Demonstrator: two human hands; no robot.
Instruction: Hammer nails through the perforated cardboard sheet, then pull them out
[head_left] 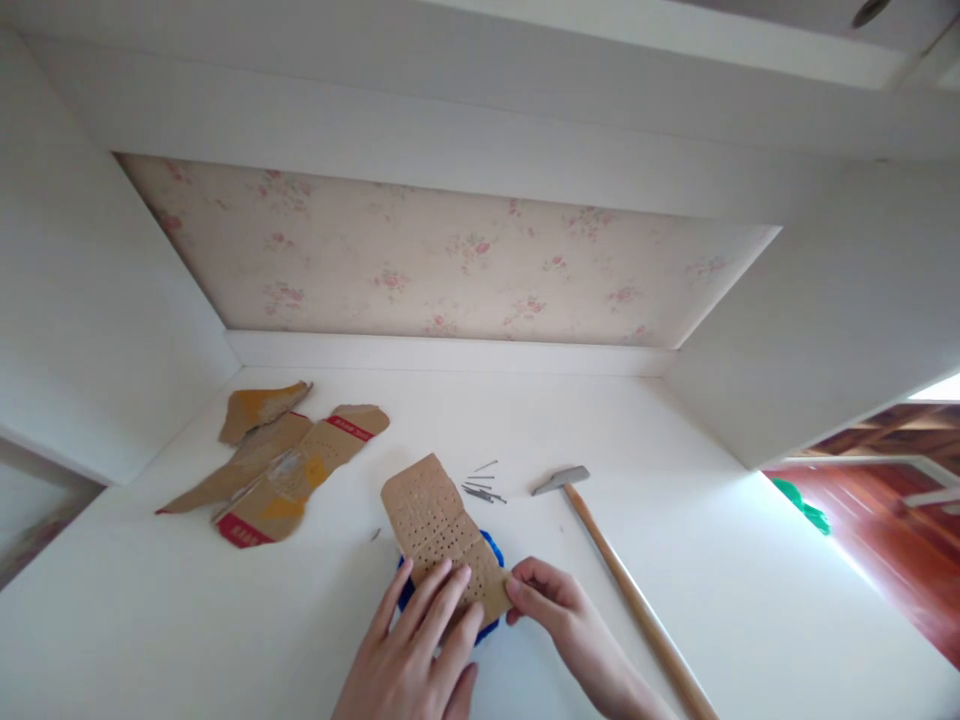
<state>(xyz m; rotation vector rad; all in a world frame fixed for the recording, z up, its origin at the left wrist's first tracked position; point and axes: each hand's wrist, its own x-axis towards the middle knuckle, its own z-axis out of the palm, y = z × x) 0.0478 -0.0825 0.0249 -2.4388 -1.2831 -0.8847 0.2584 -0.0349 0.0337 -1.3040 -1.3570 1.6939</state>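
Head view: perforated cardboard (442, 520) sits low-center in frame, long axis diagonal, one end pointing upper left, other lower right. Rows of small holes across it. It lies over a blue object (493, 546), mostly hidden, blue edges showing at both sides. Left hand (420, 650), bottom center, laid flat with fingers spread on the cardboard, not gripping. Right hand (546, 598), just right of it, pinches the lower-right corner between thumb and fingers. Loose nails (484, 492) just above, center. Hammer (624, 580) at right, head up, handle running to bottom edge. Torn cardboard (281, 475) at left on white surface (600, 420).
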